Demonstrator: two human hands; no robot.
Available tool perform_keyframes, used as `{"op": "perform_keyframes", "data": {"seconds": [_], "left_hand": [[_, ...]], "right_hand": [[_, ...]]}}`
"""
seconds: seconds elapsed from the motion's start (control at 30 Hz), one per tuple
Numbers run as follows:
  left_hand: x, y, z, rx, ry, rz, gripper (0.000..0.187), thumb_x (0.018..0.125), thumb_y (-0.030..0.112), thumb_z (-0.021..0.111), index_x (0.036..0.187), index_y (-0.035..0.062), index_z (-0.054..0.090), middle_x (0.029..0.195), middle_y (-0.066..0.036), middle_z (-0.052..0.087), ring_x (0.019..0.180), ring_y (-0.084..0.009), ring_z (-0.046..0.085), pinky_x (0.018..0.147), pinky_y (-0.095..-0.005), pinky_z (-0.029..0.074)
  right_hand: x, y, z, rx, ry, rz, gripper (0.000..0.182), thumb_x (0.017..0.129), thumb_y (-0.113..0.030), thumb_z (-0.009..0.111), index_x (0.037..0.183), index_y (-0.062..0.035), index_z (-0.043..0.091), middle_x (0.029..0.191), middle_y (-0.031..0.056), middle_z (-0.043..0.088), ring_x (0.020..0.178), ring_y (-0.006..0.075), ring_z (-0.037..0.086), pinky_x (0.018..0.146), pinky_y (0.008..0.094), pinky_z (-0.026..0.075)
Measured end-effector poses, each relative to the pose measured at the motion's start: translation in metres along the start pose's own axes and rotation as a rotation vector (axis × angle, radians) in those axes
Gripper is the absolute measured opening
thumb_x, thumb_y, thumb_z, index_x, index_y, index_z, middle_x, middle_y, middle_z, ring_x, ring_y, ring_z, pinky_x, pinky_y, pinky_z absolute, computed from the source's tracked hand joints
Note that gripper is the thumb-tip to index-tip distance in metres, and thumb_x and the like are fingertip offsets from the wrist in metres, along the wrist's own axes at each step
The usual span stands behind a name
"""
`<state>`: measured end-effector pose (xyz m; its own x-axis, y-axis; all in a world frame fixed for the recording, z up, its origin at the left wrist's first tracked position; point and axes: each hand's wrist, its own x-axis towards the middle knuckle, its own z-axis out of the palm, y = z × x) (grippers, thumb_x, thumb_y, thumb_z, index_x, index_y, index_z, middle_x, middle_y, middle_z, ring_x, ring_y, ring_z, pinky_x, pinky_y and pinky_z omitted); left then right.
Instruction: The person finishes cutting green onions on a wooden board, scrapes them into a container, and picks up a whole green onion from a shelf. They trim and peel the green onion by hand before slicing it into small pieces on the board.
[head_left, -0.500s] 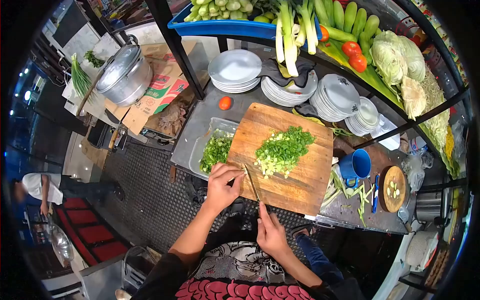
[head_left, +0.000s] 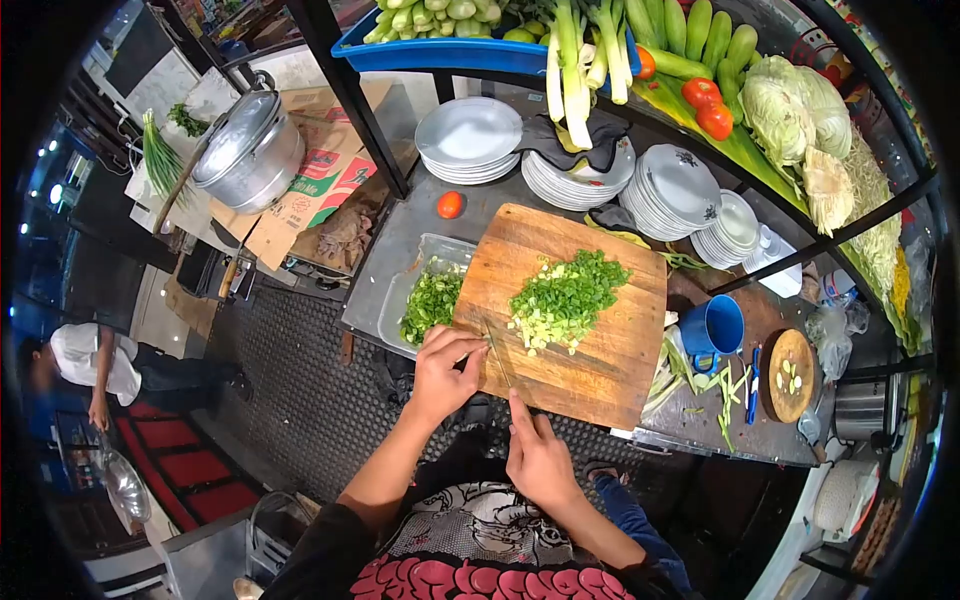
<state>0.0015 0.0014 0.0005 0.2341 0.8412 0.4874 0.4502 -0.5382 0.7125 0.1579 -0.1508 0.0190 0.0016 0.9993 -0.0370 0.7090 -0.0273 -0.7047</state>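
Note:
My right hand (head_left: 540, 460) is closed round the handle of a knife (head_left: 501, 364), its blade pointing away from me over the near left part of a wooden cutting board (head_left: 610, 375). Beside the blade's tip, my left hand (head_left: 445, 372) has its fingers bunched together, fingertips at or against the metal. Whether anything small is pinched there is hidden. A heap of chopped green onion (head_left: 568, 295), pale and dark green, lies on the board. Left of the board, a clear plastic container (head_left: 398, 300) holds more chopped greens (head_left: 435, 303).
Stacked plates (head_left: 470, 135) and a tomato (head_left: 450, 205) stand behind the board. To the right are a blue mug (head_left: 712, 328), a blue-handled tool (head_left: 752, 385) and a small round board (head_left: 791, 360). Vegetables fill a blue tray (head_left: 450, 55) above. Another person (head_left: 100, 365) is at far left.
My right hand has shifted slightly left and the blade has turned a little. My left hand stays almost still. The person at far left has moved slightly to the right.

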Motion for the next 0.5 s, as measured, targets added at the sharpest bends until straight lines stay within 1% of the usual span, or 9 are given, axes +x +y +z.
{"op": "perform_keyframes", "data": {"seconds": [0.07, 0.17, 0.27, 0.37, 0.47, 0.5], "left_hand": [[0.0, 0.001, 0.0, -0.003, -0.006, 0.0, 0.013, 0.078, -0.004, 0.081, 0.089, 0.002, 0.08, 0.09, -0.009, 0.076, 0.083, -0.0288, 0.068, 0.08, -0.0388, 0.052], [-0.001, 0.0, 0.002, 0.005, -0.003, -0.007, 0.013, 0.078, -0.004, 0.081, 0.089, 0.0021, 0.079, 0.09, -0.009, 0.076, 0.084, -0.0288, 0.068, 0.08, -0.0384, 0.052], [-0.001, 0.0, 0.002, -0.002, 0.006, 0.007, 0.012, 0.078, -0.004, 0.08, 0.088, 0.0023, 0.079, 0.09, -0.009, 0.076, 0.084, -0.0288, 0.068, 0.081, -0.0382, 0.052], [-0.001, -0.001, 0.002, -0.001, 0.009, 0.001, 0.012, 0.078, -0.004, 0.08, 0.088, 0.0025, 0.078, 0.09, -0.009, 0.076, 0.085, -0.0286, 0.068, 0.081, -0.0381, 0.051], [-0.001, 0.0, 0.001, 0.003, -0.003, 0.004, 0.011, 0.079, -0.003, 0.08, 0.088, 0.0025, 0.078, 0.09, -0.008, 0.076, 0.085, -0.0284, 0.068, 0.082, -0.0382, 0.051], [-0.001, 0.0, 0.0, 0.0, -0.004, 0.007, 0.011, 0.079, -0.003, 0.08, 0.088, 0.0025, 0.078, 0.09, -0.008, 0.076, 0.085, -0.0283, 0.068, 0.082, -0.0381, 0.051]], "right_hand": [[0.003, -0.001, -0.002, 0.011, -0.008, 0.015, 0.069, 0.099, -0.005, 0.059, 0.164, -0.0118, 0.037, 0.093, 0.0228, 0.062, 0.074, 0.0457, 0.065, 0.066, 0.0547, 0.057], [-0.01, 0.001, -0.006, 0.045, 0.003, 0.031, 0.066, 0.1, -0.006, 0.059, 0.162, -0.0111, 0.041, 0.092, 0.0224, 0.062, 0.073, 0.044, 0.065, 0.066, 0.0515, 0.057], [-0.023, 0.01, -0.009, 0.139, 0.007, 0.019, 0.071, 0.096, -0.007, 0.061, 0.163, -0.0146, 0.04, 0.094, 0.022, 0.061, 0.069, 0.0437, 0.066, 0.062, 0.0523, 0.059], [-0.026, 0.022, 0.007, 0.106, 0.046, -0.002, 0.07, 0.097, -0.007, 0.061, 0.163, -0.0137, 0.04, 0.092, 0.0202, 0.061, 0.069, 0.0421, 0.065, 0.062, 0.0513, 0.058], [-0.022, 0.016, 0.005, 0.165, 0.069, 0.022, 0.059, 0.101, -0.006, 0.059, 0.159, -0.0095, 0.048, 0.089, 0.0215, 0.059, 0.071, 0.041, 0.062, 0.066, 0.0478, 0.054], [-0.021, 0.015, 0.005, 0.159, 0.065, 0.022, 0.059, 0.101, -0.006, 0.059, 0.159, -0.0098, 0.048, 0.089, 0.0215, 0.059, 0.071, 0.0412, 0.062, 0.066, 0.0482, 0.054]]}}
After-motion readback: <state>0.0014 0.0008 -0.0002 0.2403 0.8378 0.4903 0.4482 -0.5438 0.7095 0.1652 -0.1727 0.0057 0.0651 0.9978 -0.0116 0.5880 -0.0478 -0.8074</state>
